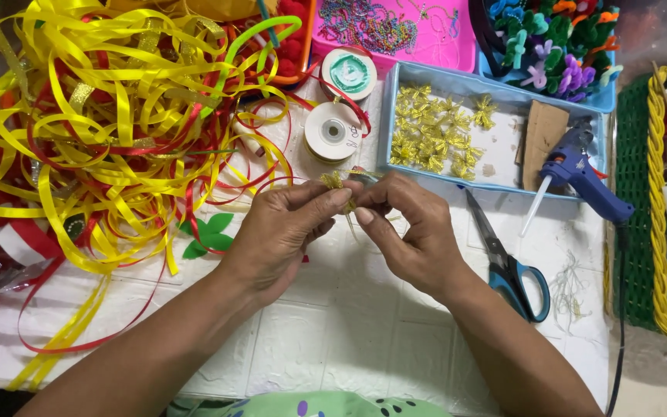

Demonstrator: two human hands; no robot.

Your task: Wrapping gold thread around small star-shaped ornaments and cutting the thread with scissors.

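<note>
A white desk (333,340) with a bumpy brick pattern fills the head view, and it is crowded with craft things. In the middle of the frame the left hand (283,232) and the right hand (411,232) meet, fingertips pressed close, both pinching a small gold tinsel bow (334,181) that sticks up just above the fingers. A big tangle of yellow and red ribbon (110,131) covers the upper left. Two ribbon spools (333,131) sit just above the hands, one behind the other. To the upper right is a blue tray (496,154) holding a heap of finished gold bows (430,135); they are too bunched to count, maybe a dozen or more. One blue glue gun (580,174) rests at the tray's right end, its tip pointing down left. One pair of scissors (507,262) with blue handles lies just right of the right hand. Two green paper leaves (206,235) peek out by the left wrist. The tiny bow could slip or come undone if the fingers let go a little. The glue gun tip might be hot, and the right hand is near it. The loose ribbon could catch on the left arm.
</note>
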